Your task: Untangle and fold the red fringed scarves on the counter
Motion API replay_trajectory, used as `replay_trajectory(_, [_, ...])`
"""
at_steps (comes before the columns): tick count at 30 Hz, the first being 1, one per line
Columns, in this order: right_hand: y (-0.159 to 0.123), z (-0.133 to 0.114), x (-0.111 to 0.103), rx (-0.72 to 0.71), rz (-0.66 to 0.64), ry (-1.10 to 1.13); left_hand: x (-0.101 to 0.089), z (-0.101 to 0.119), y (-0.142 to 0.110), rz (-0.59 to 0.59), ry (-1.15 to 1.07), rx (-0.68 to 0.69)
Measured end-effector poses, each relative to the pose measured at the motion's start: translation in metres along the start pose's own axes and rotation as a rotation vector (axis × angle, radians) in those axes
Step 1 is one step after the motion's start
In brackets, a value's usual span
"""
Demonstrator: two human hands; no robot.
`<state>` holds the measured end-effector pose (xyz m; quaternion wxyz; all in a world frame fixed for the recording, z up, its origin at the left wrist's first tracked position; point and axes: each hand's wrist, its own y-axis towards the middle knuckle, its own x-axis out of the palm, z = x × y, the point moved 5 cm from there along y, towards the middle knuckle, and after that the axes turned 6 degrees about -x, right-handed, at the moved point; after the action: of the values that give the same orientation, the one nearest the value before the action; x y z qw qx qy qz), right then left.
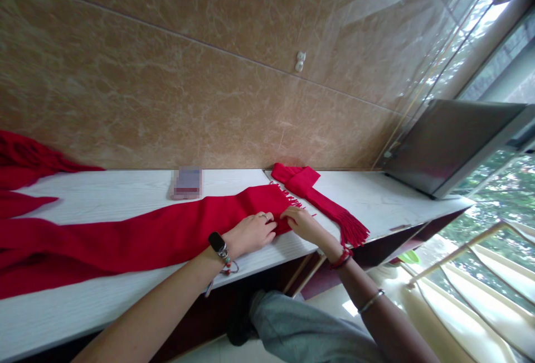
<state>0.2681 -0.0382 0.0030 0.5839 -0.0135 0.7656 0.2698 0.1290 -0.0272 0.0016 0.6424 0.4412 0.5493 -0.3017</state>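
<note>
A long red scarf point(159, 235) lies stretched along the white countertop, its fringed end towards the right. My left hand point(254, 232), with a ring and a dark wristwatch, rests on the scarf near that end, its fingers bent and closed on the cloth. Just right of it, my right hand point(303, 222) pinches the scarf near its front corner. The fingertips of both hands nearly meet, and part of the cloth under them is hidden. Beyond the fringe lies a second red scarf point(317, 190), folded over itself, its own fringe hanging towards the counter's front edge.
More red cloth point(29, 156) is heaped at the far left. A small blurred rectangular item point(186, 183) lies against the brown marbled wall point(167, 90). On the right stand a grey metal box-like appliance point(455, 145) and a cream-coloured rack point(468, 274). The countertop point(104, 190) has dark openings below.
</note>
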Motion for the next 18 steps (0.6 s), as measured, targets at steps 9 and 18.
replay_trajectory(9, [-0.005, 0.002, -0.007, 0.060, -0.024, -0.132, 0.017, -0.007, -0.010, -0.231, -0.162, -0.160])
replay_trajectory(18, [0.009, 0.010, 0.008, 0.015, -0.009, -0.083, 0.016, -0.009, -0.014, -0.309, -0.188, -0.237])
